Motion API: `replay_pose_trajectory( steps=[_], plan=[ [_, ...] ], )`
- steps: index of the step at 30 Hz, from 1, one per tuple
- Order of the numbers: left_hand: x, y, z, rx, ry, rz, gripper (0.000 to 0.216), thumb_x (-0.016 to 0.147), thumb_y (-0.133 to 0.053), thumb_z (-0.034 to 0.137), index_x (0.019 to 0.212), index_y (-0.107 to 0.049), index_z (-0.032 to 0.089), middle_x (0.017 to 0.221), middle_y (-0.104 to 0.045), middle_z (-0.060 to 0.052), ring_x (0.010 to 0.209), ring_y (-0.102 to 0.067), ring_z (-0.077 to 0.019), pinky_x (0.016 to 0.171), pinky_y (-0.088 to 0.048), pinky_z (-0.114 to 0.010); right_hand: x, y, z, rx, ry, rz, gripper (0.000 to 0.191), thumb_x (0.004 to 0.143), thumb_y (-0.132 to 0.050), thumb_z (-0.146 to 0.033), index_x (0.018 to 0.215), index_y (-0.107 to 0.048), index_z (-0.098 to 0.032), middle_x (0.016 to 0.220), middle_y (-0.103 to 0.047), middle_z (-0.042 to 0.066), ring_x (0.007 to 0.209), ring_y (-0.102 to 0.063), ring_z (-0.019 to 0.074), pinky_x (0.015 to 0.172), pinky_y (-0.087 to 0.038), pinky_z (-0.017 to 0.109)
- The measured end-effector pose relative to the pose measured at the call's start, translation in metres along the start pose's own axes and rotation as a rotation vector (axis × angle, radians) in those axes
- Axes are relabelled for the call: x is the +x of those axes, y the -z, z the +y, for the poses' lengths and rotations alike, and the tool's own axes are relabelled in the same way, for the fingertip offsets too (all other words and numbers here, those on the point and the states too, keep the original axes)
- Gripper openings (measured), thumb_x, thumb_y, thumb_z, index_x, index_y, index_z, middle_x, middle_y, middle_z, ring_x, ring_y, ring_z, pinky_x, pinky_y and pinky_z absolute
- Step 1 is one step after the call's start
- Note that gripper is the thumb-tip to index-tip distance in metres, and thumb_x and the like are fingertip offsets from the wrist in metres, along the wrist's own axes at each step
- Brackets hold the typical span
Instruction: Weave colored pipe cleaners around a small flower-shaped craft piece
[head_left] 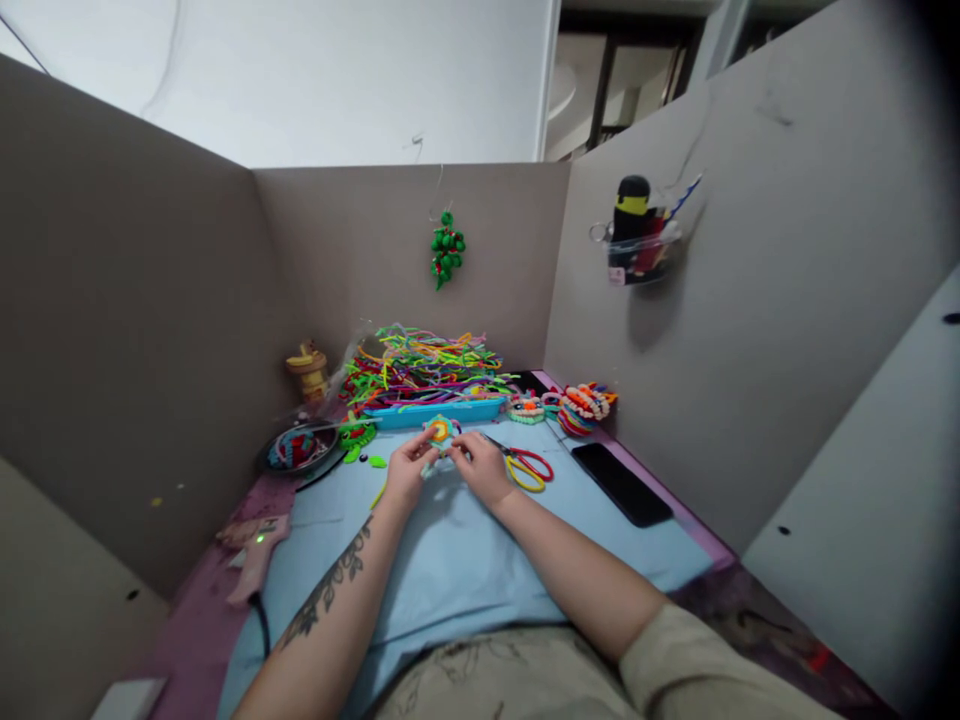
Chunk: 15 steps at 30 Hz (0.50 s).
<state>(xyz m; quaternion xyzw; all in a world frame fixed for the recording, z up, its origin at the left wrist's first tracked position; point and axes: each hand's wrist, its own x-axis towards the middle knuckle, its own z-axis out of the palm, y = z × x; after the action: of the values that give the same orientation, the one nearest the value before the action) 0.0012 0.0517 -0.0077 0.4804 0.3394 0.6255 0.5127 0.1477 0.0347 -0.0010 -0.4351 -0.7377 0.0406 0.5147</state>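
Above the blue cloth (465, 560), both hands meet at a small fuzzy pipe cleaner piece (441, 430) with an orange-yellow middle and a teal edge. My left hand (407, 470) pinches it from the left, thumb across its front. At its lower right edge, the fingers of my right hand (482, 467) are pressed together; their tips partly cover the piece. Scissors (534, 468) with red and yellow handles lie just right of my right hand. A green pipe cleaner figure (356, 433) and small green pieces (377, 461) lie to the left.
A heap of coloured pipe cleaners (427, 360) fills a blue tray (442, 412) at the back. A dark bowl (264, 455) and glue gun (259, 555), its green light lit, stand left. At right are a black phone (621, 485) and a striped pipe cleaner figure (581, 408). Grey panels enclose the table.
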Motion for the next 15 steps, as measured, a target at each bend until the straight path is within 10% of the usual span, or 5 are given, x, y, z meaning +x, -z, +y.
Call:
replay_pose_trajectory(
  steps=[15],
  plan=[
    [-0.0001, -0.0027, -0.0015, 0.162, -0.019, 0.032, 0.044, 0.059, -0.074, 0.026, 0.100, -0.069, 0.013, 0.086, -0.070, -0.008, 0.074, -0.060, -0.0164, 0.072, -0.045, -0.027, 0.0036, -0.0037, 0.0090, -0.070, 0.012, -0.026, 0.012, 0.082, -0.050, -0.021, 0.080, -0.062, -0.021, 0.079, -0.061, 0.003, 0.080, -0.054, 0.0173, 0.074, -0.040, 0.027]
  ],
)
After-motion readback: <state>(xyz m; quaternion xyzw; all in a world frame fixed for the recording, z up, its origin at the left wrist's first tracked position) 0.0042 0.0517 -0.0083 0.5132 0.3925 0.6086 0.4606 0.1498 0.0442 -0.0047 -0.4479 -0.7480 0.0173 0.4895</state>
